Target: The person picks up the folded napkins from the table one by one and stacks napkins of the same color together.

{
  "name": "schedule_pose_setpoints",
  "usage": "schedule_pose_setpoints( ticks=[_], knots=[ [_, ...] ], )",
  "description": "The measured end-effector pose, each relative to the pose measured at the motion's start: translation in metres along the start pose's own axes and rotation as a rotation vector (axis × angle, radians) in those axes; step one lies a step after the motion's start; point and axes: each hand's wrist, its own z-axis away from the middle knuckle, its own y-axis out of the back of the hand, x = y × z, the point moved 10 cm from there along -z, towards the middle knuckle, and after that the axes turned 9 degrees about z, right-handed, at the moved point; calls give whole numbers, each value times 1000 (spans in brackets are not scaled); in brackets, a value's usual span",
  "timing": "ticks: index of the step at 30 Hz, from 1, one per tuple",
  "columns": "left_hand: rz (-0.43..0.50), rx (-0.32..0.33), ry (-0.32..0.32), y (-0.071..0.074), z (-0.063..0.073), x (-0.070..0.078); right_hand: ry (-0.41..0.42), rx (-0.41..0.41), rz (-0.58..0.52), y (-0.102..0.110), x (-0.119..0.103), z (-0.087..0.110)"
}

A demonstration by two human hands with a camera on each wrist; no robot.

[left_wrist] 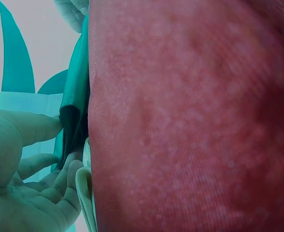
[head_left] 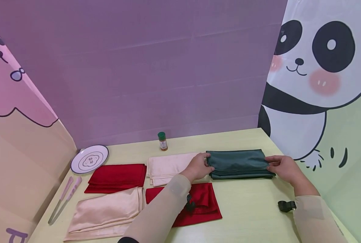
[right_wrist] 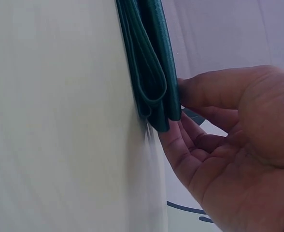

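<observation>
A dark green folded cloth (head_left: pixel 238 163) lies at the back right of the table, in several flat layers. My left hand (head_left: pixel 200 165) pinches its left end, the thumb on the fold and fingers along the edge, as the left wrist view shows beside the green cloth (left_wrist: pixel 74 92). At the right end my right hand (head_left: pixel 283 167) holds the other edge. In the right wrist view the thumb presses the outer layer of the looped green cloth (right_wrist: pixel 151 63) and the fingers reach under its lower edge. A pale pink folded cloth (head_left: pixel 171 163) lies just left of the green one.
Below my left forearm lies a red cloth (head_left: pixel 198 216), partly covered. Further left are another red cloth (head_left: pixel 116 177), a larger pink cloth (head_left: pixel 107 209), tongs (head_left: pixel 65 200) and a white plate (head_left: pixel 80 165). A green-capped spice jar (head_left: pixel 162 141) stands near the back wall.
</observation>
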Motion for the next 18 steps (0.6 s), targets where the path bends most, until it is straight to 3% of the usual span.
schedule_pose_setpoints(
  ticks=[18],
  knots=[
    [-18,-4,10,0,1,2,20,0,23,-2,0,-2]
  ],
)
